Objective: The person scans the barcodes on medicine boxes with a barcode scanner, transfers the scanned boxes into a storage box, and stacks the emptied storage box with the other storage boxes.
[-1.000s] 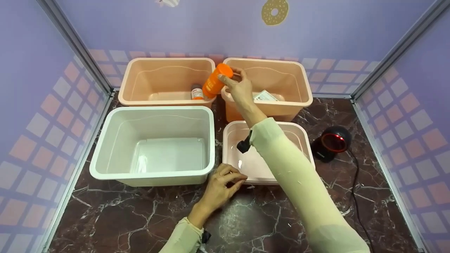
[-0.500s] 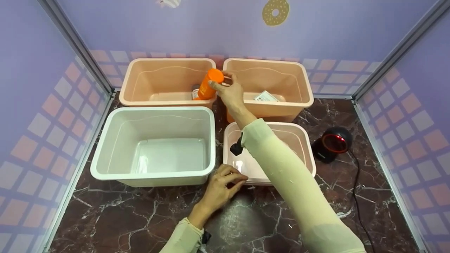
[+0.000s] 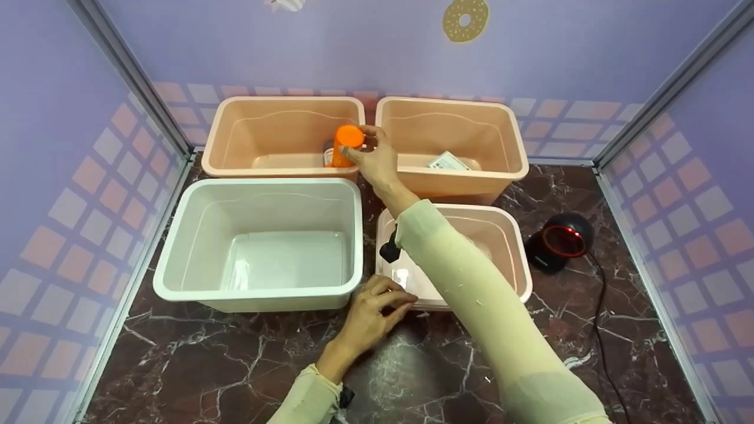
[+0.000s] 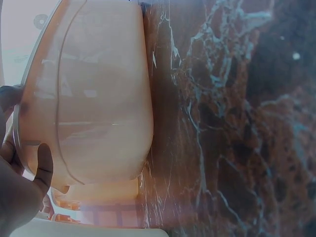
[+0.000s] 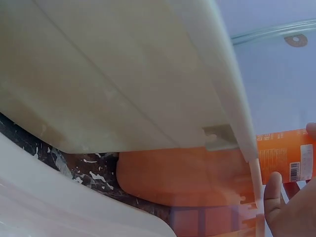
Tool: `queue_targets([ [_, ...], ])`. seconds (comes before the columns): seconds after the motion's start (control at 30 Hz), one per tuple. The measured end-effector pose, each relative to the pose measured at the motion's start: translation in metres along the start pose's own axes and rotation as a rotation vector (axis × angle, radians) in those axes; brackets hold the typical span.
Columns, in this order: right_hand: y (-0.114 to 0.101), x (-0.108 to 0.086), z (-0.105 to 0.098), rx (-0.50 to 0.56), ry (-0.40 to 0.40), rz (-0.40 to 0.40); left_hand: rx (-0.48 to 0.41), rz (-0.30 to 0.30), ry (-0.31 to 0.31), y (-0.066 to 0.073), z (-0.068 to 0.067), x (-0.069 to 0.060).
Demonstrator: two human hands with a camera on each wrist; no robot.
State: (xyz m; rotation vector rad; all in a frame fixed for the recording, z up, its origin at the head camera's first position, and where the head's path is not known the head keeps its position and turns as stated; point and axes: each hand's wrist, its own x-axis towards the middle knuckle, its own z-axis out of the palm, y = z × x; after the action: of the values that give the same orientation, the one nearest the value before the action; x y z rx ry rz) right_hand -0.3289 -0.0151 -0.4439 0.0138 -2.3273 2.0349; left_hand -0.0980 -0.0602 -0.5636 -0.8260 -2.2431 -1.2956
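Observation:
My right hand [image 3: 378, 164] grips an orange bottle [image 3: 347, 147] near its orange cap. The bottle is upright, its lower part inside the right end of the back-left peach bin [image 3: 265, 172]. A barcode label shows on the bottle [image 5: 286, 157] in the right wrist view. Beside it in the bin lies a small white-labelled bottle [image 3: 327, 155], partly hidden. My left hand [image 3: 368, 315] holds the front-left corner of the pale pink bin [image 3: 526, 277]; the left wrist view shows my thumb on the outer wall and fingers at the rim.
A large white bin [image 3: 259, 294] stands front left. The back-right peach bin [image 3: 521, 159] holds a white printed box [image 3: 449, 161]. A black scanner [image 3: 559, 241] with red light and a cable [image 3: 599, 318] sits at the right. Purple panels [image 3: 530, 53] enclose the marble-patterned table [image 3: 235, 365].
My right hand has moved left and lowered the orange bottle into the back-left peach bin, turning it from tilted to upright. My left hand has stayed at the pale pink bin's corner.

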Motion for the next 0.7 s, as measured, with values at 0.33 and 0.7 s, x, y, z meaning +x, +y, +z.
queue_targets([
  [0.33,0.0014,0.0004,0.0051,-0.016,-0.024,0.012,0.000,-0.013,-0.006,-0.0006,-0.0002,-0.0005],
  [0.7,0.0041,0.0025,0.0049,0.001,-0.038,-0.006,0.014,0.020,0.010,-0.0012,0.0008,-0.0002],
])
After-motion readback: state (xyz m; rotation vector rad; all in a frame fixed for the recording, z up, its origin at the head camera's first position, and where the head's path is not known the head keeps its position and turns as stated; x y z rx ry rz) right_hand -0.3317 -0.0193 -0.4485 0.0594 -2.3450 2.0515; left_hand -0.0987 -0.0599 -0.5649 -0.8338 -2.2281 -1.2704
